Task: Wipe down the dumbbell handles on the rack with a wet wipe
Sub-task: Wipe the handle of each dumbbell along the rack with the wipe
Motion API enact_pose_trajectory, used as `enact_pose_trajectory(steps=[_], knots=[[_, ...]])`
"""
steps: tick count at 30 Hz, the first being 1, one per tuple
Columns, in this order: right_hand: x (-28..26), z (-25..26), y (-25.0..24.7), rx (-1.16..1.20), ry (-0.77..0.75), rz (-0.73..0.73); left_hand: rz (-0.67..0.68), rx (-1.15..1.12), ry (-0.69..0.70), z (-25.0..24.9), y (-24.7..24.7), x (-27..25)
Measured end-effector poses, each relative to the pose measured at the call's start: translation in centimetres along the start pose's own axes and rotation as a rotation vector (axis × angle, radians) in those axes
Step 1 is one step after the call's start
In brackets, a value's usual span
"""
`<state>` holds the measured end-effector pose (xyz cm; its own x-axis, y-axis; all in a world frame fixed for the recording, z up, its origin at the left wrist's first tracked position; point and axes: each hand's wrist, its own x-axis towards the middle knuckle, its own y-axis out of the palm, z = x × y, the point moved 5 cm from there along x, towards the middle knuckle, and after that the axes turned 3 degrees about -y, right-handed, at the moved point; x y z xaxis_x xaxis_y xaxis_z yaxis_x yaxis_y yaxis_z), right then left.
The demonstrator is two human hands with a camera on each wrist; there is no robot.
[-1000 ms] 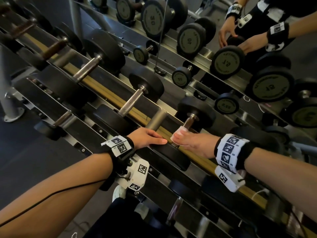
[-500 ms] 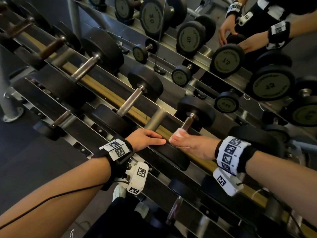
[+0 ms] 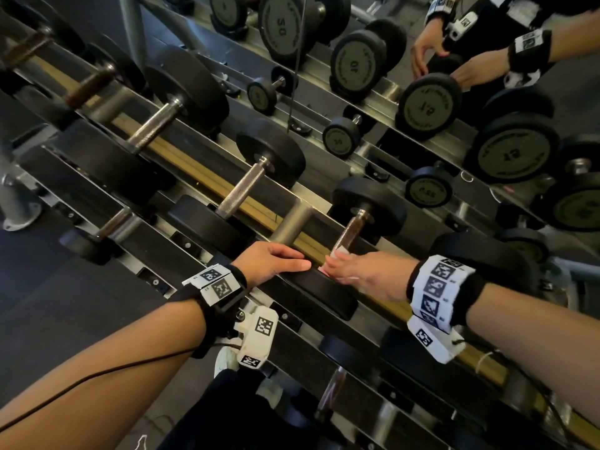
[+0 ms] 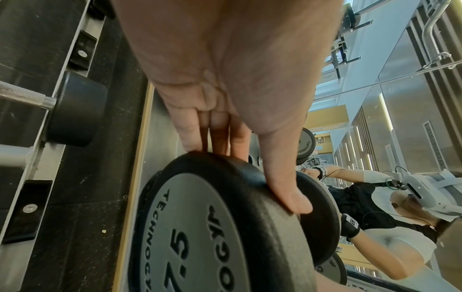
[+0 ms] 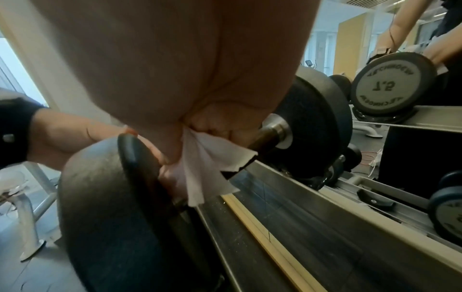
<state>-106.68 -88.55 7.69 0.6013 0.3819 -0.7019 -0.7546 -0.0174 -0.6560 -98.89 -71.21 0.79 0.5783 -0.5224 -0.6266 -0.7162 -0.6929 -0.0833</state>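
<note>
The dumbbell rack runs diagonally; the 7.5 dumbbell lies across it, its handle pointing away from the person. The left hand, fingers straight and together, steadies the near weight head. The right hand, nearer the handle, pinches the wet wipe apparently around its near end, so the stroke would run along the handle, away.
</note>
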Motion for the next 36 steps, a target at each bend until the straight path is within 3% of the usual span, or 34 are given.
enact_pose_trajectory(steps=[4, 7, 9, 12, 15, 17, 23, 27, 33, 36], knots=[[-1.2, -1.1, -3.1, 0.291, 0.074, -0.291, -0.006, 0.023, -0.006, 0.0, -0.1, 0.0], [-2.3, -3.0, -6.1, 0.344, 0.159, -0.591, -0.015, 0.058, -0.014, 0.0, -0.1, 0.0], [-2.8, -3.4, -7.4, 0.261, 0.093, -0.709, -0.015, 0.059, -0.016, 0.0, -0.1, -0.1], [-1.6, -2.9, -6.8, 0.044, 0.013, -0.529, -0.021, 0.072, -0.024, -0.1, -0.1, -0.1], [0.8, -3.6, -3.6, -0.197, 0.093, -0.155, -0.012, 0.060, -0.025, -0.2, 0.0, -0.1], [1.3, -4.1, -2.3, -0.210, 0.136, -0.043, -0.009, 0.059, -0.022, -0.3, 0.0, -0.1], [1.0, -2.6, -2.1, -0.191, 0.095, -0.043, -0.006, 0.072, -0.015, -0.3, 0.0, -0.1], [0.5, -0.1, -1.3, -0.139, 0.074, 0.055, 0.007, 0.076, -0.011, -0.4, 0.1, -0.2], [0.2, -2.8, -5.0, -0.171, 0.188, -0.077, 0.011, 0.062, -0.018, -0.3, 0.0, -0.1], [0.4, -1.5, -3.2, -0.165, 0.134, -0.113, 0.014, 0.072, -0.014, -0.3, 0.0, -0.1]])
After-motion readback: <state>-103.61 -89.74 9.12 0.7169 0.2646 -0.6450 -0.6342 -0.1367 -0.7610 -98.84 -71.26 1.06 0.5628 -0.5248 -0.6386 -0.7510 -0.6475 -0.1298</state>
